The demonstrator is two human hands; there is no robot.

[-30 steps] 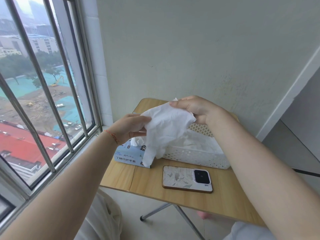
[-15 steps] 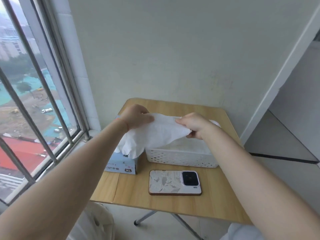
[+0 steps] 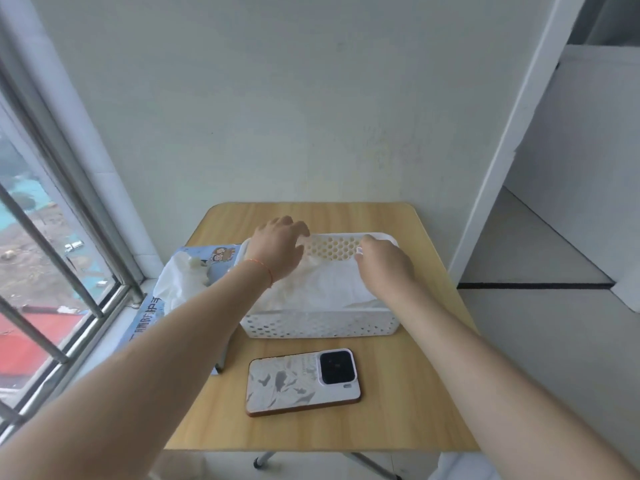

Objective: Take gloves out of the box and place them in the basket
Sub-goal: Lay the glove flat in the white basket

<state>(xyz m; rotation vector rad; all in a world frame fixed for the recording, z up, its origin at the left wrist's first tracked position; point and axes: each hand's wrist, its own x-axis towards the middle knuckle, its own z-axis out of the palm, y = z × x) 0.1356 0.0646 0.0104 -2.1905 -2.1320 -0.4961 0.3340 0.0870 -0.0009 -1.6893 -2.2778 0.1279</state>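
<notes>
Nearest to me, two bare forearms reach forward over the wooden bench point(image 3: 398, 410), the left one carrying a thin orange thread at the wrist. On the bench's front half a phone point(image 3: 303, 381) lies face down in a pale marbled case, its dark camera block towards the right, apart from everything else.

Just beyond it stands the white perforated basket point(image 3: 318, 325), long side facing the person. White gloves point(image 3: 332, 289) lie crumpled inside it, filling the bottom up to about the rim. Both hands are over the basket. The left hand point(image 3: 277, 251) hovers above its left end, fingers spread and loosely bent, gripping nothing that I can see. The right hand point(image 3: 384, 265) sits over the right half, fingers curled downward towards the gloves; whether they pinch the material or only touch it I cannot tell, since the fingertips are hidden behind the knuckles.

To the left of the basket, touching or just beside it, lies the blue glove box point(image 3: 149, 317), partly under the left forearm. A tuft of white glove point(image 3: 180, 278) sticks up out of its opening.

Further back the bench meets a plain pale wall, with a barred window point(image 3: 52, 254) along the left side.
</notes>
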